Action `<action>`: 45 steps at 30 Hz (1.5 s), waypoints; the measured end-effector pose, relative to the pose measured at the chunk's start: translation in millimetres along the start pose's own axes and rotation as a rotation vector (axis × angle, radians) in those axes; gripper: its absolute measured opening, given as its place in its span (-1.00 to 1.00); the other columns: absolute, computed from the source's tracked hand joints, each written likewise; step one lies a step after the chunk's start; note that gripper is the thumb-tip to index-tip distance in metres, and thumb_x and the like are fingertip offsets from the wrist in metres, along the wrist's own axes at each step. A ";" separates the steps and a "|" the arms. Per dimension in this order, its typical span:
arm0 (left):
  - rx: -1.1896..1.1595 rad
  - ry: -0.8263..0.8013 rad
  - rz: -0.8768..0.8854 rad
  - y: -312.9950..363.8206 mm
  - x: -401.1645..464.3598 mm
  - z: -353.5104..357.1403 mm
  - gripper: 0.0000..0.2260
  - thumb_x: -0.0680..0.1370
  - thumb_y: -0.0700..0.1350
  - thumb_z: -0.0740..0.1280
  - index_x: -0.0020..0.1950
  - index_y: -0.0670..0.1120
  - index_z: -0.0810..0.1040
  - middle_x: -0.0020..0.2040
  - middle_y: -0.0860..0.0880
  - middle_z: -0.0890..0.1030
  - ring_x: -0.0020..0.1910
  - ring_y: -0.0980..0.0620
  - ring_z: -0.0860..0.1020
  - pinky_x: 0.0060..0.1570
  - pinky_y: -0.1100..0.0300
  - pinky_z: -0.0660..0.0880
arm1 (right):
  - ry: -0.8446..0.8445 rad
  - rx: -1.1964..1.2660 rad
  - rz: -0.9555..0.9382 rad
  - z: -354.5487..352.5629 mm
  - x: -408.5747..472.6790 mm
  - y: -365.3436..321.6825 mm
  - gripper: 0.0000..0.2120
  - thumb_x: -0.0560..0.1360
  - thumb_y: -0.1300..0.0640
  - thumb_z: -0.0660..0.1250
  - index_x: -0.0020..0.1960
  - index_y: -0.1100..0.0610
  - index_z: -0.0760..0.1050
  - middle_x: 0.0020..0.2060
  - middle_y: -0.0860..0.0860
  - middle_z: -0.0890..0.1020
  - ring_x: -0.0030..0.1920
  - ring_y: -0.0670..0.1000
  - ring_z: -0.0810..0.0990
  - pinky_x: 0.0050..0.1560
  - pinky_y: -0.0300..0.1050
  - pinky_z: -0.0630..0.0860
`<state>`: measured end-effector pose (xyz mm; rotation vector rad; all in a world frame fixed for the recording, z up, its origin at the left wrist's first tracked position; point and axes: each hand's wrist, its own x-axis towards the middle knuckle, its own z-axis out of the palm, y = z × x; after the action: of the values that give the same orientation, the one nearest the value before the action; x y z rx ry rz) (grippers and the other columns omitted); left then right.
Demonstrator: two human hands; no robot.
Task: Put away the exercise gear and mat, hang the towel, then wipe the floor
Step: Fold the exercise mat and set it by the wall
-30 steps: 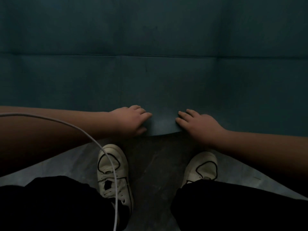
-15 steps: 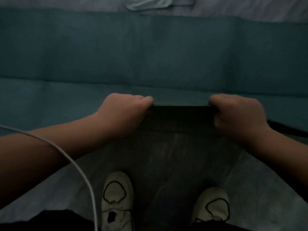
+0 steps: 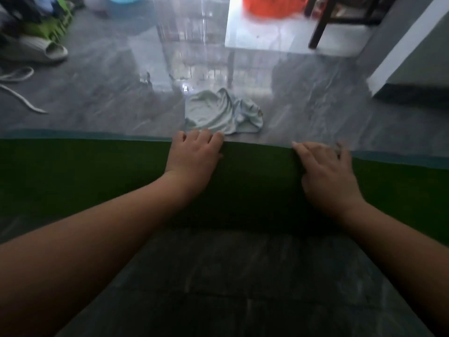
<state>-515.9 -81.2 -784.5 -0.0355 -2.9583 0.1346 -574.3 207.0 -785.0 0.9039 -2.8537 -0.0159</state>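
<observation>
The exercise mat lies across the view as a wide band, its dark green underside folded over a teal layer that shows as a thin strip along the far edge. My left hand presses flat on the fold's far edge near the middle. My right hand rests palm down on the same edge, further right, fingers spread. A crumpled pale blue-green towel lies on the floor just beyond the mat, right in front of my left fingertips.
Glossy grey floor on both sides of the mat. A grey slipper and a white cord lie far left. A dark chair leg, an orange object and a white wall base stand at the back right.
Both hands lifted the mat's near edge and carried it forward, folding the mat over itself. My view rose; the shoes dropped out of sight and the towel and room came into view.
</observation>
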 end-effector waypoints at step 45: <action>-0.199 -0.619 0.078 18.9 -31.9 87.4 -0.33 0.63 0.12 0.10 0.58 0.17 -0.29 0.63 -0.04 -0.21 0.60 -0.13 -0.20 0.50 -0.30 -0.11 | -0.573 0.146 0.111 87.8 -32.9 -47.8 -0.37 0.62 -0.07 0.10 0.62 -0.05 -0.05 0.62 -0.03 0.01 0.60 0.05 -0.02 0.56 0.13 0.00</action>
<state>-500.0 -71.1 -877.5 -0.1629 -3.5773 -0.1732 -533.0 183.8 -879.0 0.8802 -3.4733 -0.0643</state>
